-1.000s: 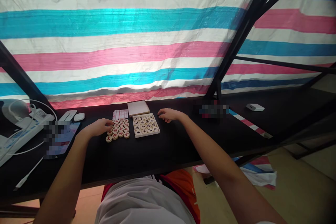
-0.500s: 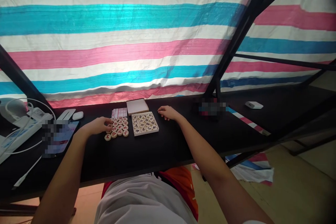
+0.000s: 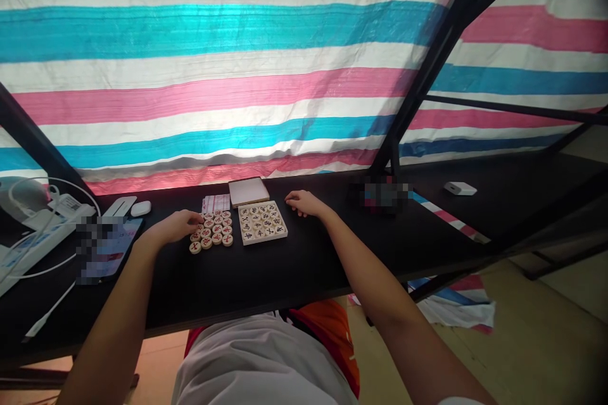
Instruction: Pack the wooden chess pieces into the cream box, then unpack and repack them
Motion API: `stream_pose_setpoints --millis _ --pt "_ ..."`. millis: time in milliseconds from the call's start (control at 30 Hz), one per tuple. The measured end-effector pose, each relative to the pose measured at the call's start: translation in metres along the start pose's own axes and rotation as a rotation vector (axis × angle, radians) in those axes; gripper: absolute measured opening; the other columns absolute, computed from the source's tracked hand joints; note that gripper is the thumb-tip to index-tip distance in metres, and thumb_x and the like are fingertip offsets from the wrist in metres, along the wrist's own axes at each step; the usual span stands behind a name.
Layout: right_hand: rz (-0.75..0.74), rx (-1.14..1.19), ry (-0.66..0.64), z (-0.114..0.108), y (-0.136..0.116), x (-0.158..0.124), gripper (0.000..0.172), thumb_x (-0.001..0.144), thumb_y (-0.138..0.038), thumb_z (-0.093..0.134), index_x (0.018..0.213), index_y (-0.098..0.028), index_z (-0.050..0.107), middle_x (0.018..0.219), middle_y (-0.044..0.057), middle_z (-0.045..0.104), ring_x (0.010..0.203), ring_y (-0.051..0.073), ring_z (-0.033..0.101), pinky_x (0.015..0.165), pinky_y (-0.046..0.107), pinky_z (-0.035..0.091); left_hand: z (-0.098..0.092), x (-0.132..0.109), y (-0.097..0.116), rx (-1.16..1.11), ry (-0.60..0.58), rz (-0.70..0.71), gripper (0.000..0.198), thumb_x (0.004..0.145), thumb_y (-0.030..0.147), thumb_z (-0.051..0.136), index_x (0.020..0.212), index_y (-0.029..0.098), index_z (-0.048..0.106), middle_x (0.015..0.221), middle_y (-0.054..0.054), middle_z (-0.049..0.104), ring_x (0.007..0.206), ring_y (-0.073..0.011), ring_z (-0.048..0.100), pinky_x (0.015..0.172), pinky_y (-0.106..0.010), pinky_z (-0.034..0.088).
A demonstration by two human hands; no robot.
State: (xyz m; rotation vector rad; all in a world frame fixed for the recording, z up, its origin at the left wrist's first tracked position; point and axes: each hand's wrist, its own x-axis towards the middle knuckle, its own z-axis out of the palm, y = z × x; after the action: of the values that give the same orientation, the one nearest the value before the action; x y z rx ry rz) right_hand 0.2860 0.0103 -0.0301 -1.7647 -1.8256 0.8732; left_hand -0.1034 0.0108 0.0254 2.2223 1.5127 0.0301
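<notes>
My left hand (image 3: 178,228) is at the left edge of a block of round Chinese chess pieces (image 3: 217,238) with red characters, laid in rows on the black table. Its fingers are closed on a piece at the upper left of the block, which they mostly cover. To the right of these pieces, a shallow white box tray (image 3: 265,240) holds rows of pieces with black characters. My right hand (image 3: 306,204) rests on the table beyond the tray's right side, fingers loosely bent and apart, holding nothing.
Behind the tray lies a white box lid (image 3: 249,192), beside a red-and-white printed sheet (image 3: 216,203). At left are a phone (image 3: 111,250), a white earphone case (image 3: 141,208), a power strip (image 3: 42,240) and cables. A white adapter (image 3: 460,188) lies far right, beyond a black frame post (image 3: 418,101).
My left fingers have shifted slightly up and back, uncovering more of the red pieces in the left column. My right hand has stayed in place.
</notes>
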Motion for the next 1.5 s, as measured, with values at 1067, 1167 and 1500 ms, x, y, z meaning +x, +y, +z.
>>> stream_pose_setpoints --millis 1067,1167,1500 --pt "0.002 0.001 -0.008 -0.002 -0.003 -0.003 0.02 0.087 -0.025 0.054 0.103 -0.016 0.062 0.077 0.003 0.064 0.045 0.005 0.054 0.038 0.012 0.042 -0.002 -0.003 0.002 -0.042 -0.045 0.019 0.037 0.061 0.048 0.056 0.082 0.019 0.066 0.082 -0.002 0.068 0.081 -0.0243 0.062 0.071 -0.029 0.045" --pt "0.0 0.0 -0.006 -0.002 -0.003 -0.003 0.02 0.087 -0.025 0.054 0.103 -0.016 0.062 0.077 0.003 0.064 0.045 0.005 0.054 0.038 0.013 0.042 0.0 -0.002 0.002 -0.031 -0.006 0.003 0.037 0.061 0.047 0.056 0.083 0.019 0.064 0.082 -0.002 0.068 0.079 -0.0227 0.063 0.068 -0.027 0.046" --pt "0.003 -0.016 -0.006 -0.002 -0.004 -0.004 0.021 0.086 -0.027 0.055 0.103 -0.017 0.062 0.076 0.002 0.064 0.046 0.005 0.054 0.039 0.012 0.042 -0.006 -0.009 0.016 0.033 0.162 0.05 0.038 0.068 0.044 0.051 0.092 0.017 0.063 0.088 -0.005 0.066 0.079 -0.0217 0.061 0.07 -0.029 0.046"
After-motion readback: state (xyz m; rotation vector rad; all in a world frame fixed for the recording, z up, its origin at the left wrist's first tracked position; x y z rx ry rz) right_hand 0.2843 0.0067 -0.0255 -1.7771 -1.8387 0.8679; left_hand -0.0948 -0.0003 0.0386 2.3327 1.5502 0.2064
